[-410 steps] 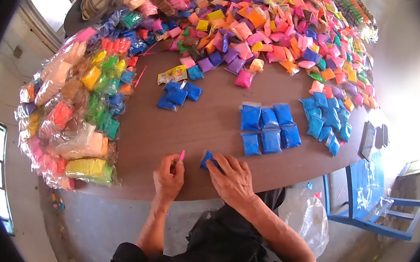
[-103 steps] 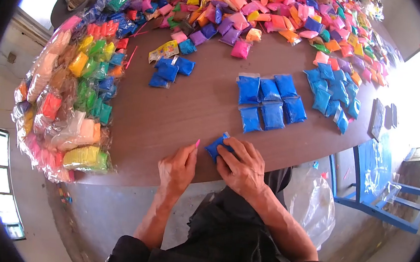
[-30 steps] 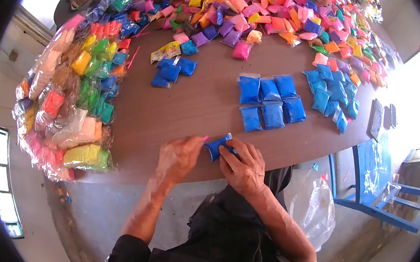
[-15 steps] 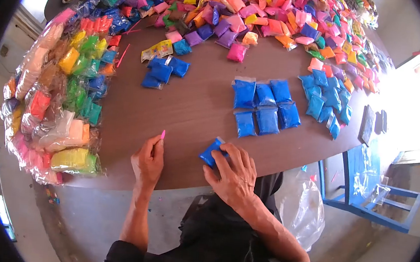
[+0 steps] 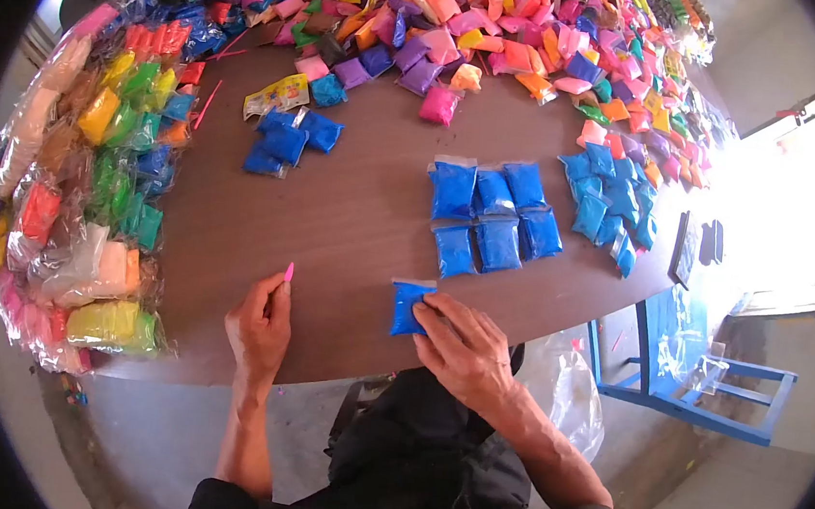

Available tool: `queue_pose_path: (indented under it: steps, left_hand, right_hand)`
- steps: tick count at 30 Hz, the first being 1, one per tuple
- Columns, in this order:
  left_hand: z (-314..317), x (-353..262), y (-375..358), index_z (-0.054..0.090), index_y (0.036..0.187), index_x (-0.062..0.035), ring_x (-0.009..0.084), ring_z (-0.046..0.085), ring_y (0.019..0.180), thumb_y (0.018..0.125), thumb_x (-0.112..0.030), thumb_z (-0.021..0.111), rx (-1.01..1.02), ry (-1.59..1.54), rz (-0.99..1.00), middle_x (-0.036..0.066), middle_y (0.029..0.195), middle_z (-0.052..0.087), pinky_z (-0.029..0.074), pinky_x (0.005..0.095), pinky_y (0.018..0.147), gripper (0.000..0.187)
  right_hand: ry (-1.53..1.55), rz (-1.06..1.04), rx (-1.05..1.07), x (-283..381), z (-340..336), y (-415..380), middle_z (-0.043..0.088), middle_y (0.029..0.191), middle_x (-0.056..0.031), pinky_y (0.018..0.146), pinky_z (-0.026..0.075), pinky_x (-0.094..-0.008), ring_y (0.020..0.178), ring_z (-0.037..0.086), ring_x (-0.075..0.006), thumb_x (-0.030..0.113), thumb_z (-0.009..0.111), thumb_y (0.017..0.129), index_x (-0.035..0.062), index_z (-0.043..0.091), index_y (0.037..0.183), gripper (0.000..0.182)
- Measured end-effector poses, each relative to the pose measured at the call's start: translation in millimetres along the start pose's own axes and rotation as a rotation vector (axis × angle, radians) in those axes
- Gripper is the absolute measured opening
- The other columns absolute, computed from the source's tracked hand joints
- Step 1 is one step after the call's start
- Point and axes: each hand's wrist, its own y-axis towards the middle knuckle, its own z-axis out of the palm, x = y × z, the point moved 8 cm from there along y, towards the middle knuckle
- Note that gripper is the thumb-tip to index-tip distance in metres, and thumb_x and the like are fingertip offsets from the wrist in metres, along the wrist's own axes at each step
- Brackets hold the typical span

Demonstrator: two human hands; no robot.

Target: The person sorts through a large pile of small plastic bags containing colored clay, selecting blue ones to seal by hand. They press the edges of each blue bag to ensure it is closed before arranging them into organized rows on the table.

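Note:
My right hand (image 5: 461,342) lies on a small blue packet (image 5: 406,307) and presses it flat on the brown table (image 5: 352,221) near the front edge. My left hand (image 5: 261,327) rests on the table to the left and pinches a thin pink stick (image 5: 288,273) that points up. Beyond the packet, several blue packets (image 5: 488,219) lie in two neat rows. A loose heap of lighter blue packets (image 5: 607,206) sits to their right, and a few dark blue packets (image 5: 287,139) lie at the left.
Large clear bags of many-coloured packets (image 5: 83,197) line the table's left side. A wide heap of pink, orange and purple packets (image 5: 504,40) covers the far end. A blue chair (image 5: 684,361) stands at the right, a clear plastic bag (image 5: 560,399) below the table edge.
My right hand has laid the blue packet down flat on the table. My left hand, which met the packet a second ago, has drawn back to the left with the pink stick.

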Motion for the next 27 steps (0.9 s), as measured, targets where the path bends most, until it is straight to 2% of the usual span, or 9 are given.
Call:
queue_pose_path:
  steps: [4,7,8,11,14,20,23,27]
  left_hand:
    - [0,1,0,0.08,0.108,-0.0055,0.0166,0.06,0.058,0.103,-0.009,0.079,0.001,0.007,-0.026,0.01,0.074,0.069,0.05,0.0304,0.059,0.006]
    - [-1,-3,2,0.08,0.108,-0.0051,0.0169,0.06,0.059,0.103,-0.008,0.079,-0.016,0.014,0.016,0.01,0.076,0.07,0.05,0.0305,0.06,0.006]
    - [-1,-3,2,0.08,0.108,-0.0049,0.0172,0.061,0.06,0.103,-0.008,0.079,-0.009,0.013,0.017,0.011,0.077,0.07,0.05,0.0308,0.06,0.006]
    - [-2,-3,2,0.08,0.107,-0.0043,0.0183,0.063,0.061,0.102,-0.008,0.08,-0.001,0.015,0.029,0.011,0.079,0.072,0.051,0.0317,0.06,0.006]
    - [-1,1,1,0.08,0.107,-0.0037,0.0197,0.066,0.062,0.102,-0.007,0.079,0.001,0.02,0.033,0.012,0.081,0.073,0.052,0.0326,0.06,0.006]
    - [1,2,2,0.08,0.107,-0.0034,0.0206,0.069,0.064,0.102,-0.007,0.08,0.003,0.011,0.015,0.012,0.082,0.075,0.054,0.0329,0.062,0.007]
    - [0,1,2,0.08,0.108,-0.0033,0.0204,0.069,0.064,0.101,-0.007,0.08,0.009,0.007,-0.011,0.012,0.081,0.075,0.054,0.0329,0.062,0.007]
    - [0,-1,3,0.08,0.108,-0.0031,0.0195,0.068,0.063,0.102,-0.008,0.08,0.0,0.018,0.015,0.012,0.08,0.075,0.054,0.0325,0.061,0.008]
  right_hand:
    - [-0.118,-0.077,-0.025,-14,-29,22,0.072,0.136,-0.012,0.096,0.061,-0.0429,0.114,0.075,-0.0284,0.01,0.085,0.088,0.0026,0.077,0.127,0.041]
    - [-0.168,-0.089,-0.072,-34,-41,44,0.075,0.134,-0.0132,0.095,0.062,-0.0456,0.112,0.077,-0.0314,0.005,0.086,0.085,0.0026,0.08,0.121,0.037]
    - [-0.182,-0.053,-0.046,-44,-38,44,0.075,0.137,-0.0109,0.107,0.056,-0.0486,0.121,0.075,-0.0297,0.007,0.086,0.087,0.0057,0.08,0.124,0.037]
    - [-0.324,-0.03,0.044,-57,-27,41,0.075,0.139,-0.0074,0.122,0.043,-0.052,0.133,0.07,-0.0271,0.01,0.086,0.09,0.0092,0.08,0.128,0.039]
    - [-0.35,0.006,0.07,-61,-23,35,0.073,0.143,-0.005,0.129,0.03,-0.0552,0.14,0.064,-0.0258,0.01,0.083,0.093,0.0122,0.079,0.132,0.039]
    - [-0.363,0.003,0.096,-58,-23,31,0.071,0.148,-0.0057,0.128,0.031,-0.0557,0.141,0.065,-0.0258,0.007,0.078,0.096,0.0135,0.078,0.135,0.04]
    - [-0.354,-0.013,0.094,-64,-16,24,0.065,0.154,-0.003,0.127,0.031,-0.0559,0.145,0.06,-0.023,0.008,0.074,0.091,0.0162,0.072,0.143,0.052]
    - [-0.344,-0.021,0.132,-65,-13,23,0.064,0.154,-0.0033,0.127,0.031,-0.0569,0.145,0.06,-0.0232,0.007,0.072,0.091,0.0155,0.072,0.143,0.053]
